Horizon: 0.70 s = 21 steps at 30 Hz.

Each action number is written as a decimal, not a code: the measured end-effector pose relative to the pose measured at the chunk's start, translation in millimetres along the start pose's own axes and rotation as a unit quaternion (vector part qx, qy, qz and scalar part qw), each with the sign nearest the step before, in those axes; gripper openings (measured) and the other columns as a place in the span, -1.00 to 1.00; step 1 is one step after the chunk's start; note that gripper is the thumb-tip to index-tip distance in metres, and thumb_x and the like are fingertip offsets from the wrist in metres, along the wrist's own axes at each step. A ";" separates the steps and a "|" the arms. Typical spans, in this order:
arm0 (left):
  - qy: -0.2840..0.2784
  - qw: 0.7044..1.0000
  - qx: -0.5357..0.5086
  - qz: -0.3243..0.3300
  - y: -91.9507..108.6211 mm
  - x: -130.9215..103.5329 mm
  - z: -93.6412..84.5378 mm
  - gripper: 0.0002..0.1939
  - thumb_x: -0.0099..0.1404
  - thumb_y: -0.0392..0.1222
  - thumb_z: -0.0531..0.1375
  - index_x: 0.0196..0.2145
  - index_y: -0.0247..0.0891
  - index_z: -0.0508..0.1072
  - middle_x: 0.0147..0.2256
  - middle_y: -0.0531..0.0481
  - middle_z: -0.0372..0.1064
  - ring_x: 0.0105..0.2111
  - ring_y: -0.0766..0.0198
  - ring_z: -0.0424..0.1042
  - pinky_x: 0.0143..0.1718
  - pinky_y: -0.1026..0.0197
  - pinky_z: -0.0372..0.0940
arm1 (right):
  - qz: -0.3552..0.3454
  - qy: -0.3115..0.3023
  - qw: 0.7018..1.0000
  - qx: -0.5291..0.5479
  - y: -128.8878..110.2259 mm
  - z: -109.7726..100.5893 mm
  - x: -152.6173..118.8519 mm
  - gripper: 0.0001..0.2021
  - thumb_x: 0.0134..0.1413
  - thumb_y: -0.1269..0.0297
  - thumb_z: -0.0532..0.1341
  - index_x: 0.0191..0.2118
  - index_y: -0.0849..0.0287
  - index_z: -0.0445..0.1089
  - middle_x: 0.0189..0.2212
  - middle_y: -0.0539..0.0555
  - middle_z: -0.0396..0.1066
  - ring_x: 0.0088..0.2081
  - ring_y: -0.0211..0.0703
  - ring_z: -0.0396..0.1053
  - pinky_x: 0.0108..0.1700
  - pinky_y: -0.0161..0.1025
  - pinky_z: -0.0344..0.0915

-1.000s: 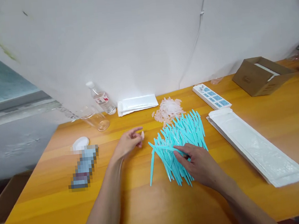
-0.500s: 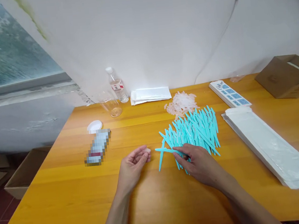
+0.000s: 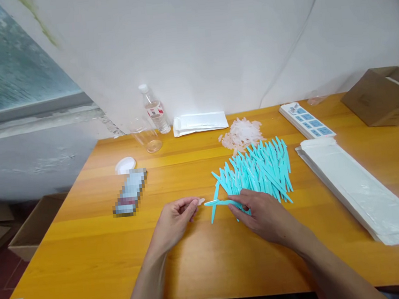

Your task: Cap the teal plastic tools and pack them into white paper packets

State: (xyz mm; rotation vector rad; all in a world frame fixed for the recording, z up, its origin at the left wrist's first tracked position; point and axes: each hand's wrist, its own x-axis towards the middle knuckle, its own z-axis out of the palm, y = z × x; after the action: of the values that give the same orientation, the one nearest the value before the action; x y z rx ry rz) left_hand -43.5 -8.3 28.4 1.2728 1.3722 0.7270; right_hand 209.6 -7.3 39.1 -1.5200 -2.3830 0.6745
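Observation:
My left hand (image 3: 178, 218) pinches a small translucent pinkish piece (image 3: 201, 201) between thumb and fingertips. Between the thumb and fingers of my right hand (image 3: 257, 212) is a slim turquoise stick (image 3: 213, 203), its free end pointing left toward the small piece, with a narrow gap between them. Another turquoise stick (image 3: 213, 212) lies slanted on the table under it. Beyond my right hand spreads a heap of turquoise sticks (image 3: 261, 167), and behind that sits a pile of pale pink translucent pieces (image 3: 243, 132).
On the wooden table (image 3: 89, 254) are a phone (image 3: 130, 192), white lid (image 3: 125, 164), clear jar (image 3: 147, 138), water bottle (image 3: 156, 111), white packets (image 3: 200, 122), power strip (image 3: 306, 121), long white package (image 3: 362, 190) and cardboard box (image 3: 381, 96).
The small piece now protrudes further from my left fingertips, which are closed tighter around it. The stick in my right hand has shifted slightly left, closer to the piece.

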 end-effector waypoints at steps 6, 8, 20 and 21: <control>-0.025 1.000 0.002 0.006 -1.6 -0.7 7.5 -0.66 0.29 0.08 0.21 -0.22 -0.23 0.60 -0.46 0.04 0.37 -0.47 0.33 0.26 -0.42 0.30 0.18 | -0.018 -0.007 1.000 -0.001 -1.4 2.2 1.0 -0.73 0.35 0.16 0.05 -0.11 0.04 0.50 -0.38 0.02 0.43 -0.34 -0.17 0.37 -0.31 -0.27 0.12; -0.021 0.999 -0.033 0.000 -3.0 -1.2 18.3 -0.67 0.26 0.07 0.24 -0.24 -0.26 0.60 -0.48 0.03 0.37 -0.48 0.34 0.28 -0.42 0.31 0.20 | -0.020 -0.005 1.000 0.002 -4.1 4.7 2.3 -0.73 0.35 0.16 0.06 -0.08 0.03 0.49 -0.35 0.04 0.45 -0.33 -0.17 0.39 -0.31 -0.27 0.14; 0.180 0.981 0.079 -0.004 -23.6 70.3 -26.5 -0.46 0.17 0.22 0.22 -0.14 -0.33 0.50 -0.44 -0.03 0.50 -0.51 0.29 0.43 -0.41 0.25 0.34 | 0.072 0.033 0.997 0.020 -42.8 47.5 3.2 -0.71 0.35 0.18 0.05 -0.09 0.17 0.46 -0.30 0.11 0.55 -0.25 -0.07 0.49 -0.26 -0.25 0.22; 0.177 0.976 0.126 0.000 -22.1 83.6 -37.5 -0.50 0.15 0.20 0.24 -0.20 -0.32 0.52 -0.46 -0.03 0.50 -0.53 0.28 0.42 -0.44 0.25 0.31 | 0.084 0.040 0.996 0.006 -39.8 47.3 1.8 -0.72 0.35 0.17 0.05 -0.16 0.16 0.48 -0.32 0.10 0.55 -0.28 -0.07 0.49 -0.30 -0.25 0.21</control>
State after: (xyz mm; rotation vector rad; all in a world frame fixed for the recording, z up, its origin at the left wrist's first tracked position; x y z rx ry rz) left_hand -72.9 73.6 -7.6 1.3837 1.7991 0.8268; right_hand 156.9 -31.7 17.9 -1.7233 -2.2067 0.6485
